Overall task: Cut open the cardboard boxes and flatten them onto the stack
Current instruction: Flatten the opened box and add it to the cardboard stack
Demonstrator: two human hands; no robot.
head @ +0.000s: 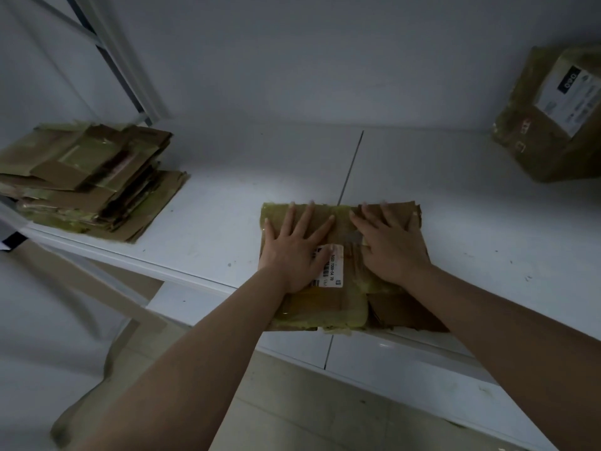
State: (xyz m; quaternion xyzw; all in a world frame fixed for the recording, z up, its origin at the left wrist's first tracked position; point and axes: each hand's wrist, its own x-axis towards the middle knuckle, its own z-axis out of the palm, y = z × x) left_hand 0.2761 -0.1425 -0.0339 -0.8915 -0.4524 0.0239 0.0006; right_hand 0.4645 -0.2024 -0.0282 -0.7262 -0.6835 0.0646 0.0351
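Observation:
A flattened brown cardboard box (344,304), with yellowish tape and a white barcode label, lies on the white table (227,196) at its near edge. My left hand (297,247) presses flat on its left half, fingers spread and straight. On the right half my right hand (388,245) presses down the same way. A stack of flattened cardboard (84,177) sits at the table's left end. A whole taped box (553,115) with a white shipping label stands at the far right.
A white wall rises behind the table. A metal shelf frame (107,50) leans at the upper left. A seam (351,164) runs across the tabletop. Tiled floor (292,411) shows below the table's near edge.

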